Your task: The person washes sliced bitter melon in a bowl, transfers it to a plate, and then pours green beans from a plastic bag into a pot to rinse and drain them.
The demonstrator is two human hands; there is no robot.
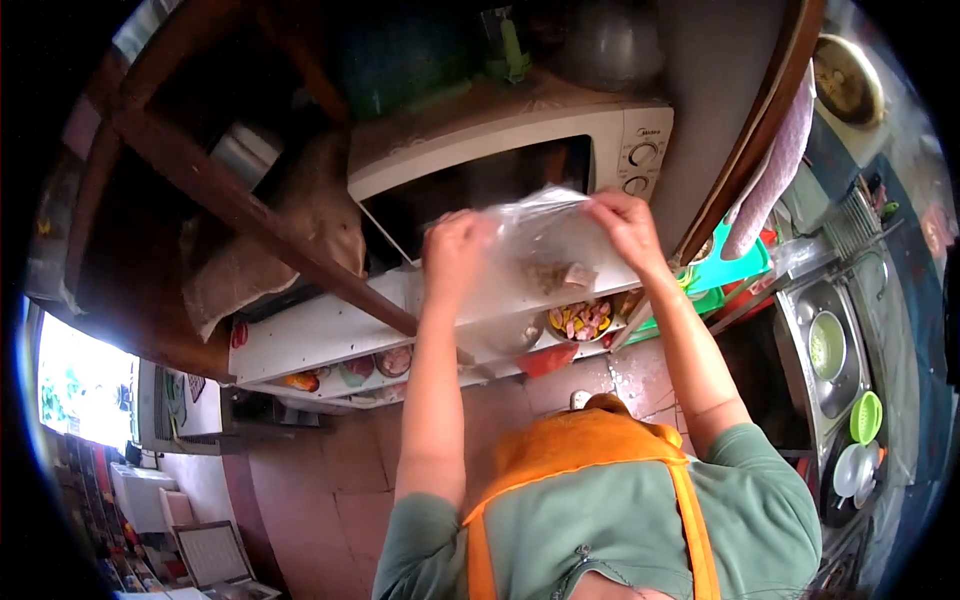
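Observation:
A clear plastic bag (540, 222) is stretched between my two hands in front of the microwave (480, 165). My left hand (458, 250) is closed on its left top corner, slightly blurred. Opposite it, my right hand (625, 232) pinches the right side of the top edge. Pale, brownish chunks (565, 276) show low behind or inside the see-through plastic; I cannot tell which. Below the bag, a dish of pink and yellow pieces (580, 320) sits on the lower shelf.
The white shelf unit (330, 330) runs along the front, with a bowl (394, 360) and a red bag (548, 360) lower down. A brown wooden post (270, 225) crosses on the left. At right are a teal basket (725, 262) and a sink (835, 385) holding a green colander (827, 345).

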